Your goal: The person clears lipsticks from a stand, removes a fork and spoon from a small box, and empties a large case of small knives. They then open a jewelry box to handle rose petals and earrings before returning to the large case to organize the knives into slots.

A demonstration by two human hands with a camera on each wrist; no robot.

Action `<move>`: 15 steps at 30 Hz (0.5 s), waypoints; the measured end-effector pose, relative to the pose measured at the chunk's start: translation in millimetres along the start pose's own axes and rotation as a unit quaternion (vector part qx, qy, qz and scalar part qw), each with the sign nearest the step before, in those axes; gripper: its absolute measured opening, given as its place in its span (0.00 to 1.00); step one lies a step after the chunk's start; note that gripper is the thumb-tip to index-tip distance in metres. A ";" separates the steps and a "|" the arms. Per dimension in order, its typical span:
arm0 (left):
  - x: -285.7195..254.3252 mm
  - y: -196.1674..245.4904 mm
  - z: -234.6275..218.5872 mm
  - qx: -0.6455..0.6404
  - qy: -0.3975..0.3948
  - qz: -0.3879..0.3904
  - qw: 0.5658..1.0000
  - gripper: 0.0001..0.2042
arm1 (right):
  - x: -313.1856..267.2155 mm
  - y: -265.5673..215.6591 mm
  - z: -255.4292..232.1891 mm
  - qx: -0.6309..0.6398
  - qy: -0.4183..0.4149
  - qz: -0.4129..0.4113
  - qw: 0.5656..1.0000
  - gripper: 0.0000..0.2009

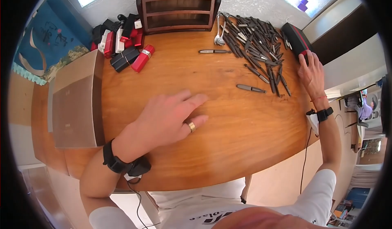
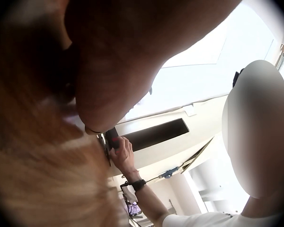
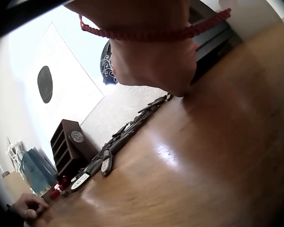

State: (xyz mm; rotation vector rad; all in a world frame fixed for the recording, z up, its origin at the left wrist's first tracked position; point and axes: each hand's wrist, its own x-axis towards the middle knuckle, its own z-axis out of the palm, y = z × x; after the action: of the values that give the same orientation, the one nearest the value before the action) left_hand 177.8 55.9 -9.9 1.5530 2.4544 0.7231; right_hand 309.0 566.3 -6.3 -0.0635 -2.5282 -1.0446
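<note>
My right hand [image 1: 312,74] is at the far right of the table, gripping the near end of a long black case with a red stripe [image 1: 295,37]. In the left wrist view, its fingers bend over the dark case [image 2: 112,137]. To the left of the case lies a heaped pile of slim dark pen-like items [image 1: 255,37]. One such item [image 1: 250,88] lies apart at the pile's near side. My left hand [image 1: 165,116], with a gold ring, is held over the middle of the table, fingers relaxed and nothing in them.
A wooden tiered rack [image 1: 179,6] stands at the back. Red, black and white small boxes [image 1: 122,41] are heaped left of it. A brown box [image 1: 77,106] and a blue bag [image 1: 53,33] occupy the left side. Two metal utensils [image 1: 220,35] lie by the pile. Cables hang from both wrists.
</note>
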 end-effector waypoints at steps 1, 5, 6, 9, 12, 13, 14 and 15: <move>-0.1 -0.6 0.8 -0.002 0.002 0.002 1.000 0.21 | -1.0 0.6 2.0 0.009 -0.001 -0.008 1.000 0.26; -0.8 -1.1 -0.1 -0.004 0.003 0.001 1.000 0.20 | -2.8 15.3 18.0 0.022 0.005 -0.097 0.995 0.21; -1.4 -1.2 -0.9 -0.001 0.002 0.003 1.000 0.20 | -4.6 15.9 21.9 0.022 0.006 -0.094 0.995 0.21; -0.1 -1.0 2.6 0.007 0.006 0.011 1.000 0.20 | -7.0 21.3 13.0 0.042 -0.034 -0.111 0.992 0.18; -1.3 -2.1 5.1 0.003 0.018 0.015 1.000 0.20 | -4.0 14.4 -1.4 0.052 -0.021 -0.093 0.994 0.15; -1.5 -2.0 4.8 0.003 0.016 0.013 1.000 0.20 | -4.2 12.0 -4.8 0.040 -0.019 -0.070 0.997 0.16; -2.4 -1.8 4.6 0.003 0.015 0.011 1.000 0.21 | -3.6 11.0 -7.4 0.028 -0.015 -0.048 0.998 0.17; -3.0 -2.2 4.2 0.003 0.019 0.010 1.000 0.21 | -3.9 13.5 -5.7 0.026 -0.012 -0.050 0.998 0.17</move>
State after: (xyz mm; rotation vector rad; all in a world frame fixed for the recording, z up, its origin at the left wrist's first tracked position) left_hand 178.9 53.9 -15.0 1.5819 2.4732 0.7562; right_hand 317.2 572.5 5.0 0.0669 -2.6028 -1.0212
